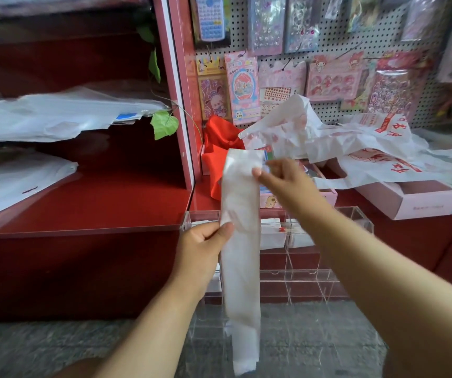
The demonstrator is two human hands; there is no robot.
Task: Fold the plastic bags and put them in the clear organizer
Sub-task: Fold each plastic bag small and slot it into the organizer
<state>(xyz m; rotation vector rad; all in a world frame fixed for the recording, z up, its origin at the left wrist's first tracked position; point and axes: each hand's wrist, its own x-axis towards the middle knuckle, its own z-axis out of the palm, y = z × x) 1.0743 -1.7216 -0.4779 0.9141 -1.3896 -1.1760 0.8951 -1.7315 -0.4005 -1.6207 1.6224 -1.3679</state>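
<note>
Biggest risk, judging from now: long white bag strip (242, 241), folded lengthwise, hangs free from centre frame down to lower centre, loose tail dangling near the floor w/ nothing supporting it; thin slippery film, so likely to unfold or twist if either pinch slackens, and next fold could come out crooked since the grips sit at diff. heights & on opposite edges. Could also snag the tail on the clear organizer (301, 257) wall while going in; compartments look narrow, so bundle prob. needs to be much shorter first. Left hand (205, 249), centre-left, closed in a pinch: thumb & curled fingers grip strip's left edge about a third of the way down. Right hand (282, 175), just above centre, also pinching: thumb & forefinger hold top right corner of strip, other fingers curled loosely behind; can't tell if those touch film. Behind/below hands, organizer stands on the floor against the red counter (88, 211), transparent cells, a few folded white bags (271, 233) already in top row, lower cells look unfilled. Farther back, right of centre, heap of unfolded printed bags (356, 143) on pink boxes (410, 200), red cloth (219, 148) beside; could slide off if tugged. Far upper right, pegboard (328, 36) w/ sticker packs; upper left, shelves w/ flat plastic stacks (55, 115).
</note>
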